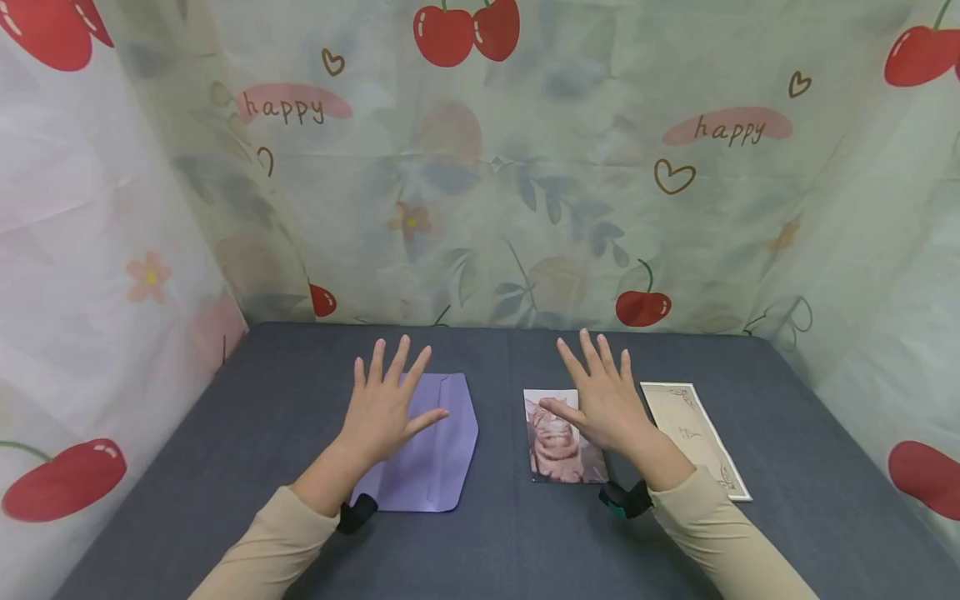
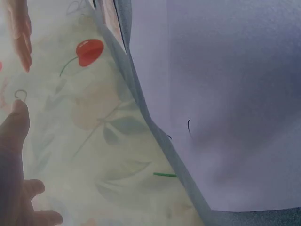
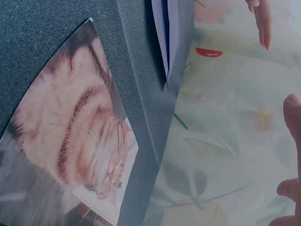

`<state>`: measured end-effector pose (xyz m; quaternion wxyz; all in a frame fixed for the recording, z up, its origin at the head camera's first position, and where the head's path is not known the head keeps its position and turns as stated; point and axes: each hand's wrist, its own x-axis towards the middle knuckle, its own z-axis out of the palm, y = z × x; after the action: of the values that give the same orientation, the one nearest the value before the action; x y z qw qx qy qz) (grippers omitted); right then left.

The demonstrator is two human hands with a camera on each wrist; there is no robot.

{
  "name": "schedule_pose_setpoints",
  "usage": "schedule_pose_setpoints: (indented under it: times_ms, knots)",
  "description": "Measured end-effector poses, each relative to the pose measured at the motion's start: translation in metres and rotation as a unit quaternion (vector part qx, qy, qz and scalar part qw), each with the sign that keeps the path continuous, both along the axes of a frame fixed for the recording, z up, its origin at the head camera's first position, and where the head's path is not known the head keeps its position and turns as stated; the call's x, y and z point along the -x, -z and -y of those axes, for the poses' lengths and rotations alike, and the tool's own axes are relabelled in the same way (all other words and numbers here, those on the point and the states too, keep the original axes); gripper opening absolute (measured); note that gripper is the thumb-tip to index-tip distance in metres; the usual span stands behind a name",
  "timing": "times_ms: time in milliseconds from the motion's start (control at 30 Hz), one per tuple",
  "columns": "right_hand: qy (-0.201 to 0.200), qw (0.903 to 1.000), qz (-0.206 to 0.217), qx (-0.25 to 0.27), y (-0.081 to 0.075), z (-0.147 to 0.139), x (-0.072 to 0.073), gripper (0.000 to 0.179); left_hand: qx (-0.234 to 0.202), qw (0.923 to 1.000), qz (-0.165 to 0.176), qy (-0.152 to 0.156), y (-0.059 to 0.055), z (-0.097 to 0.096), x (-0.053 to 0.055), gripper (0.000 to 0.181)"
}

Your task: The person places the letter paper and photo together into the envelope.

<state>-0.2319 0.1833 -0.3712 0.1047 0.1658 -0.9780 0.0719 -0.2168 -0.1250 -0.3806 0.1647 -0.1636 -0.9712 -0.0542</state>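
Note:
Fingers spread and straight, my left hand (image 1: 381, 412) hovers over a purple envelope (image 1: 442, 442) lying on the dark table, its pointed flap side toward the right. My right hand (image 1: 609, 404) is likewise spread, raised above a photo of a sleeping tabby cat (image 1: 555, 446) and partly covering it in the head view. Neither hand holds anything. Up close, the right wrist view shows the cat photo (image 3: 75, 127) flat on the cloth, and the left wrist view shows the envelope (image 2: 225, 94) spread below the palm.
Right of the cat photo lies a cream card (image 1: 686, 429) with ornate corners and a white border, partly behind the right forearm. A dark grey cloth covers the table (image 1: 495, 550). Patterned curtains (image 1: 495, 208) with cherries enclose the back and both sides.

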Motion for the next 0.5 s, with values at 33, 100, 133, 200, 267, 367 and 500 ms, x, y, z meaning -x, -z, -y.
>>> schedule_pose_setpoints:
  times_ms: [33,100,133,200,267,367,500]
  knots:
    - [-0.002,1.0,-0.002,0.001,0.0,0.0,0.0,0.085,-0.001,1.0,-0.001,0.002,-0.001,0.0,-0.001,0.086]
    - [-0.006,1.0,-0.005,0.003,-0.002,0.0,-0.001,0.085,-0.003,1.0,-0.002,0.006,-0.002,0.0,-0.002,0.085]
    - [-0.008,0.9999,-0.007,0.005,-0.002,0.0,-0.001,0.084,-0.004,0.9999,-0.003,0.009,-0.003,0.0,-0.003,0.085]
    - [-0.016,0.9997,-0.007,0.015,-0.004,0.001,-0.002,0.083,-0.005,0.9999,-0.003,0.014,-0.005,0.001,-0.004,0.084]
    - [-0.029,0.999,-0.003,0.035,-0.005,0.002,-0.003,0.081,-0.007,0.9998,-0.004,0.02,-0.007,0.001,-0.005,0.083]
    - [-0.052,0.996,0.013,0.072,-0.005,0.005,-0.005,0.077,-0.014,0.9995,-0.006,0.029,-0.009,0.001,-0.007,0.08]
    - [-0.076,0.9905,0.043,0.106,-0.003,0.012,-0.009,0.072,-0.032,0.9986,-0.003,0.042,-0.011,0.001,-0.009,0.075]
